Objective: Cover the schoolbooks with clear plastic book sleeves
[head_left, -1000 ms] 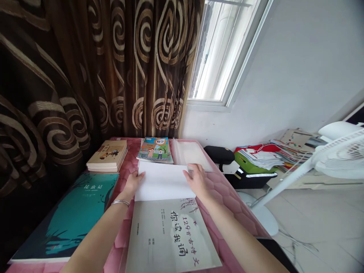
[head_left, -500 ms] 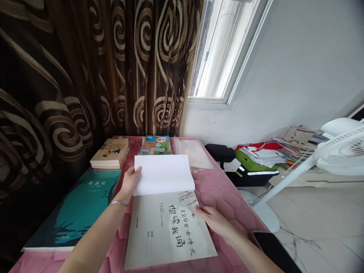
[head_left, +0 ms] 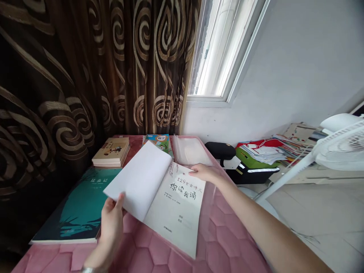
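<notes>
An open book lies tilted in front of me, its blank white left side (head_left: 139, 178) raised a little, its pale title page (head_left: 176, 208) printed with Chinese characters and "129". My left hand (head_left: 111, 218) grips the lower left corner of the white side, thumb on top, the other fingers underneath. At the upper right edge of the title page, my right hand (head_left: 206, 173) pinches the paper between thumb and fingers. Clear plastic (head_left: 207, 212) shows along the book's right side; how it joins the book I cannot tell.
A large teal book (head_left: 81, 206) lies left on the pink quilted surface (head_left: 227, 235). Behind are a stack of small books (head_left: 109, 151), a colourful maths textbook (head_left: 163, 141) and clear plastic sleeves (head_left: 192, 149). A white fan (head_left: 338, 151) stands right.
The book has turned, its white side swinging from the far end to the left. My left hand has come nearer and lower; my right hand has moved farther away along the page edge.
</notes>
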Available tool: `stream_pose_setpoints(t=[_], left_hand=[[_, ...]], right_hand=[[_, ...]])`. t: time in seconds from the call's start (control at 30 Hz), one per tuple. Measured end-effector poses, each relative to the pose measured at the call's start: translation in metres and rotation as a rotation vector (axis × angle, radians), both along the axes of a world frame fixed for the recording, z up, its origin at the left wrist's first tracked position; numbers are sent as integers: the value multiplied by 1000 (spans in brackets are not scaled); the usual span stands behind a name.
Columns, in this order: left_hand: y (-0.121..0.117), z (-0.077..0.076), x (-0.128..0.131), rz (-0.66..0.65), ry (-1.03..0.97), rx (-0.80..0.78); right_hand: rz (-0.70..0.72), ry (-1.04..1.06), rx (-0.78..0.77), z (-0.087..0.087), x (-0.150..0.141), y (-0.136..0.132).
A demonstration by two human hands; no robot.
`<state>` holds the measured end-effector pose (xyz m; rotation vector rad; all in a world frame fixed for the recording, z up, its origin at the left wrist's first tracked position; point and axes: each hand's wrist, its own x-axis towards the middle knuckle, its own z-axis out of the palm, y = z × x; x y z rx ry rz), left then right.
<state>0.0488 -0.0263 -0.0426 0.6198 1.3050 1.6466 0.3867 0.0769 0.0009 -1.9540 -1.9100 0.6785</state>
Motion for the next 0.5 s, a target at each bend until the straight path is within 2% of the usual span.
stream_pose_setpoints(t=[0.1, 0.23, 0.37, 0.5], left_hand=[[-39, -12, -4, 44, 26, -86], [-72, -25, -15, 157, 243, -214], [-81, -27, -21, 191, 330, -268], [-80, -27, -15, 157, 328, -304]], right_hand=[[-26, -14, 54, -8, -29, 13], [-143, 7, 116, -31, -53, -4], [-223, 109, 1, -52, -53, -35], [-212, 279, -158, -61, -56, -59]])
